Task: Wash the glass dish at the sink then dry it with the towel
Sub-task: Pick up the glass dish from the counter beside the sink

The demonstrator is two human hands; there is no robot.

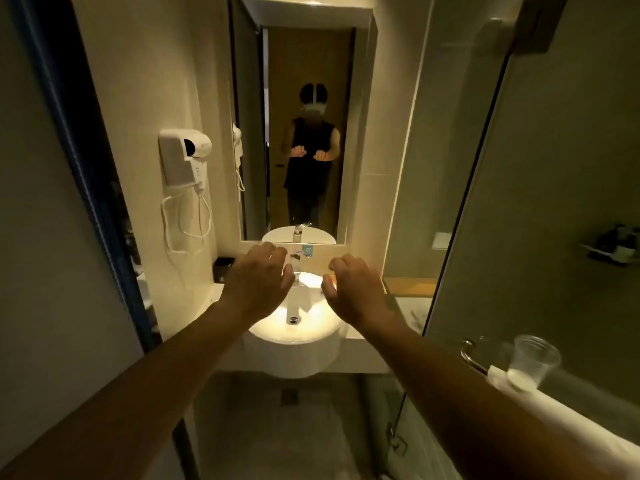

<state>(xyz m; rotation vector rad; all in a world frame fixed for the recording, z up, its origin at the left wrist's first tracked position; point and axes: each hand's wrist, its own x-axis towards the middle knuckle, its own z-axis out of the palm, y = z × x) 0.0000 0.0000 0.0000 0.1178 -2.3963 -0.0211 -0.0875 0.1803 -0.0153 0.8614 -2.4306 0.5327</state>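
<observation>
Glass dish: none identifiable in view; a clear cup (pixel 531 367) sits near right on a white towel (pixel 568 407). Likely light, rigid, breakable, slippery wet; grip by rim. Left hand (pixel 258 284) and right hand (pixel 356 292): open, empty, above the sink (pixel 294 336).

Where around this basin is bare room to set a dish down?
Bare: the counter between sink and glass partition. Crowded: the left ledge holds a black box; both hands, left hand and right hand, hover over the bowl.
</observation>
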